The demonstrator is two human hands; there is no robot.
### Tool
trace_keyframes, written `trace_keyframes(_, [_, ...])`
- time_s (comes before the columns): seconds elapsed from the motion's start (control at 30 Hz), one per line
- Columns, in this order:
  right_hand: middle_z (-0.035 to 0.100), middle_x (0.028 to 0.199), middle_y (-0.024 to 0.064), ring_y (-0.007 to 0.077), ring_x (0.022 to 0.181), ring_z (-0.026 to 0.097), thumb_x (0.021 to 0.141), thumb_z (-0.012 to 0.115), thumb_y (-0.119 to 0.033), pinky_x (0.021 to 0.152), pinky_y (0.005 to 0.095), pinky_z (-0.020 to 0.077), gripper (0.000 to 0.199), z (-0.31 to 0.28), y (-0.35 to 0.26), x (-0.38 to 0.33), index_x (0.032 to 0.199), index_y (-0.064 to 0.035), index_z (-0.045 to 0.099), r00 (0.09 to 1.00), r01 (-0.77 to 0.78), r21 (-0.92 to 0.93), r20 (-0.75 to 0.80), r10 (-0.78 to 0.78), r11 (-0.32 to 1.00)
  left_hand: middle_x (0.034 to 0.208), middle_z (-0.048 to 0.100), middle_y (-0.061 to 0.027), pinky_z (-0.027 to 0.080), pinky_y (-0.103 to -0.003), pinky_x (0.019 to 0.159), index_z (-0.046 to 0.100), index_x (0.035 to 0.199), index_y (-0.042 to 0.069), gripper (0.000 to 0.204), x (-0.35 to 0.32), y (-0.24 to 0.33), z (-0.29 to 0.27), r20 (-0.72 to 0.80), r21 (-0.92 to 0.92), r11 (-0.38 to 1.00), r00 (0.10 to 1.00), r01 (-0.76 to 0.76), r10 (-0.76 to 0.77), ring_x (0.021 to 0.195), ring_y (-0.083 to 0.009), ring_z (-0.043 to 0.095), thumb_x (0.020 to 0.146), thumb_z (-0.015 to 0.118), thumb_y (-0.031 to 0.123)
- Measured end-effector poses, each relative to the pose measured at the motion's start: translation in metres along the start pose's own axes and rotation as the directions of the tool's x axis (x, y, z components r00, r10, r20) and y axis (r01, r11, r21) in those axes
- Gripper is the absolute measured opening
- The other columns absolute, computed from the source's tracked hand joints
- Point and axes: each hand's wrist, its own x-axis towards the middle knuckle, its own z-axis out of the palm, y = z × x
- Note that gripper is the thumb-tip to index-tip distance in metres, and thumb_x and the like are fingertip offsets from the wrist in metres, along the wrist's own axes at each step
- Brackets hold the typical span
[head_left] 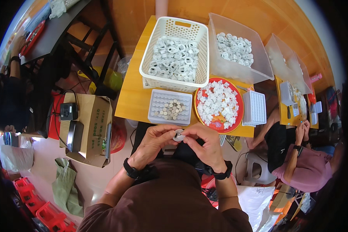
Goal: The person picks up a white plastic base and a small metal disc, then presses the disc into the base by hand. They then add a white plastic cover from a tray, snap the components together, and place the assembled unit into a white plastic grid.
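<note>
In front of my body, just past the table's near edge, a small round white plastic part point(178, 135) with a dark centre is pinched between both hands. My left hand point(155, 142) is closed, its thumb and fingers gripping the part's left side. From the other side my right hand point(205, 142) grips it, also closed. Fingertips cover some of the part. Just beyond my hands lies a white tray point(159, 99) with several round metal discs point(172, 110) in it. To its right a red plate point(240, 101) is heaped with small white plastic pieces point(217, 102).
A white perforated basket point(174, 86) and a clear bin point(236, 73), both holding round white parts, stand farther back on the wooden table point(132, 92). Stacked trays point(254, 108) sit right. An open cardboard box point(92, 135) is left. A person point(301, 166) works at right, another at far left.
</note>
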Motion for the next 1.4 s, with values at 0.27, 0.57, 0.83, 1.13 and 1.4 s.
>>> trace_keyframes(0.27, [0.059,0.082,0.0087,0.0206,0.068,0.059,0.076,0.063,0.004,0.058,0.0274,0.0462,0.016,0.01,0.0,0.002,0.091,-0.0016,0.062,0.997,0.078,-0.114,-0.016,-0.081,0.99,0.106,0.061,-0.0073,0.05,-0.025,0.075,0.059,0.11,0.001,0.025,-0.001,-0.001,-0.003,0.018,0.069,0.998,1.0,-0.007,0.006,0.091,-0.0122,0.058,0.089,0.055,0.014])
trace_keyframes(0.57, [0.057,0.079,0.0075,0.0206,0.067,0.059,0.074,0.064,0.004,0.056,0.0284,0.0454,0.018,0.009,0.002,0.003,0.09,-0.0028,0.063,0.99,0.127,-0.195,-0.027,-0.135,0.973,0.108,0.061,-0.0068,0.049,-0.024,0.077,0.059,0.112,0.001,0.025,0.002,-0.005,-0.002,0.017,0.08,0.997,1.0,-0.01,0.008,0.092,-0.0112,0.058,0.09,0.053,0.012])
trace_keyframes(0.83, [0.057,0.076,0.0072,0.0191,0.063,0.058,0.07,0.066,0.007,0.054,0.0262,0.0446,0.015,0.014,0.008,0.003,0.082,-0.0007,0.062,0.974,0.161,-0.248,-0.117,-0.194,0.955,0.108,0.061,-0.0065,0.049,-0.024,0.077,0.059,0.112,0.001,0.024,0.002,-0.005,0.004,-0.001,0.087,0.996,1.0,-0.007,0.007,0.09,-0.0106,0.057,0.089,0.053,0.009])
trace_keyframes(1.13, [0.056,0.077,0.005,0.0131,0.065,0.058,0.073,0.065,0.002,0.053,0.0227,0.0448,0.016,0.024,0.009,-0.005,0.087,-0.0023,0.058,0.964,-0.056,-0.02,-0.26,0.049,0.998,0.097,0.061,-0.0057,0.049,-0.023,0.074,0.063,0.1,0.001,0.017,0.007,-0.001,0.012,-0.049,0.224,0.97,0.993,-0.091,0.105,0.083,-0.0096,0.059,0.085,0.06,0.007])
trace_keyframes(1.4, [0.057,0.079,0.0019,0.0064,0.068,0.055,0.08,0.063,-0.005,0.055,0.0186,0.0431,0.009,0.034,0.026,-0.015,0.087,-0.0003,0.058,0.902,-0.233,0.323,-0.28,0.328,0.917,0.098,0.053,-0.0049,0.051,-0.024,0.072,0.062,0.097,0.0,0.014,0.008,-0.012,0.013,-0.077,0.221,0.968,0.987,-0.121,0.141,0.087,-0.0129,0.059,0.084,0.06,0.005])
